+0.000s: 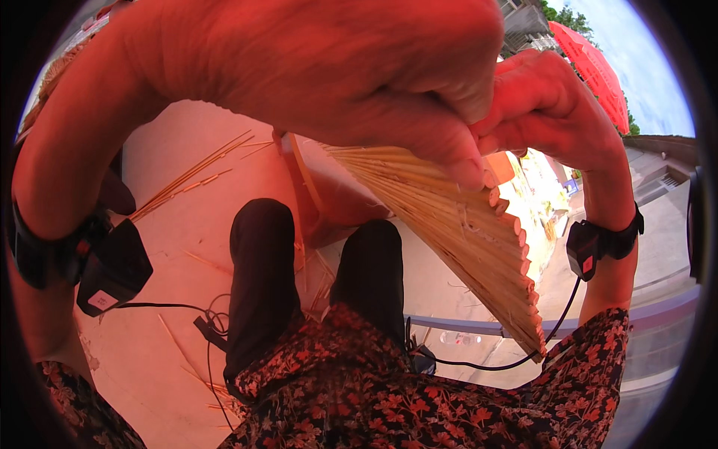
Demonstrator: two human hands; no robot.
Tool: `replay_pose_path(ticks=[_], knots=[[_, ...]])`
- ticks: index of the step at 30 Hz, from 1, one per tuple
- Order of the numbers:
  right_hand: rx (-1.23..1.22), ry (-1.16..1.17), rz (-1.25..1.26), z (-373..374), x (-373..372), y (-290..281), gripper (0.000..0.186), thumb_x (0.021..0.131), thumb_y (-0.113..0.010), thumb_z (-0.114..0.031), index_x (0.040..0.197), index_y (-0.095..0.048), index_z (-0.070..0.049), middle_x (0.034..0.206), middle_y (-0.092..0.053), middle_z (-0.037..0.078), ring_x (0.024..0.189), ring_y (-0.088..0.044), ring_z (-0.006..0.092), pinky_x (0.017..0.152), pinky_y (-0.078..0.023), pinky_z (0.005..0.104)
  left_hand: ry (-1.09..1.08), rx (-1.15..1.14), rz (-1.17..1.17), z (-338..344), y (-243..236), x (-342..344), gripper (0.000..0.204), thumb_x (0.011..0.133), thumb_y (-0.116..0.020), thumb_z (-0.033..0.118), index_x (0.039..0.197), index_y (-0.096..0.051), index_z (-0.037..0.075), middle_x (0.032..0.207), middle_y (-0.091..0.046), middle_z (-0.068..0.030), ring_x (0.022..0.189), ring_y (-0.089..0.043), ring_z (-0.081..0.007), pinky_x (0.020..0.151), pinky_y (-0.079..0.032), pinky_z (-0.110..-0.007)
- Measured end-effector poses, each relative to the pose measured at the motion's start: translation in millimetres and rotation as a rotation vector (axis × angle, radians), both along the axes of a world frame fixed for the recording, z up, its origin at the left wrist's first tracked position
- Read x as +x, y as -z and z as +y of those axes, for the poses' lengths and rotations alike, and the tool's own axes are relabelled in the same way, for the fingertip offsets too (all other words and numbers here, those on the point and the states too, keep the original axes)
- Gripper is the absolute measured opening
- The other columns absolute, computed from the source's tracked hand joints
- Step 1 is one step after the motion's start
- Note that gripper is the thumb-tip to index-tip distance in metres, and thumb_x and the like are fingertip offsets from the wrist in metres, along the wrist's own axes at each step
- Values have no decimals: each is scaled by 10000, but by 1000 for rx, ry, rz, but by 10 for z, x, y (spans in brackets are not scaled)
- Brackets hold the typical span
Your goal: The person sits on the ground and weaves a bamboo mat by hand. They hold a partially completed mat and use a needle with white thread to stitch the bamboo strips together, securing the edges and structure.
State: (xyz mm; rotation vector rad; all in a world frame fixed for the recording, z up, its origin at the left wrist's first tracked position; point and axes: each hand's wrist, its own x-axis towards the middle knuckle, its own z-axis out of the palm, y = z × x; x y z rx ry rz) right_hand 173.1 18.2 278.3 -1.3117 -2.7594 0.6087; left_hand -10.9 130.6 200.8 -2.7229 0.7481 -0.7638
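Note:
A panel of thin straw-coloured sticks (449,217), laid side by side like a mat, hangs slanting on the right in front of me. Its cut stick ends form a jagged right edge. Large and close, my left hand (336,67) is closed at the panel's upper end, its thumb lying against the top sticks. My right hand (550,105) meets it just beyond the corner, fingers bent and pinched together. Whatever lies between the right fingertips is hidden behind the left hand.
Loose sticks (187,179) lie scattered on the pale floor at left. A reddish stool-like object (336,213) stands past my knees. Wrist devices trail black cables (486,367) beside my lap. A red umbrella (594,71) stands at far right.

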Motion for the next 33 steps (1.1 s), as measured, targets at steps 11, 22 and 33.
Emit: replay_pose_path(ticks=[11, 22, 33], knots=[[-38, 185, 101, -93, -40, 56, 73, 857, -733, -43, 891, -715, 19, 739, -632, 33, 628, -580, 113, 538, -427, 268, 14, -24, 22, 66, 32, 100, 447, 756, -724, 483, 746, -610, 51, 662, -445, -40, 557, -493, -234, 477, -352, -379], [-49, 243, 102, -142, -19, 112, 84, 937, -633, -57, 1008, -647, -14, 775, -590, -15, 669, -524, 57, 589, -416, 238, 48, -46, 24, 79, -15, 110, 449, 752, -727, 486, 724, -590, 59, 669, -450, -47, 570, -504, -250, 487, -360, -388], [-57, 281, 90, -162, -252, 234, 749, 909, -681, -417, 1396, -401, 78, 960, -666, 126, 821, -620, 254, 756, -476, 365, -27, -142, -133, 116, 34, -294, 452, 748, -729, 489, 703, -571, 68, 676, -454, -54, 584, -514, -266, 497, -368, -396]])
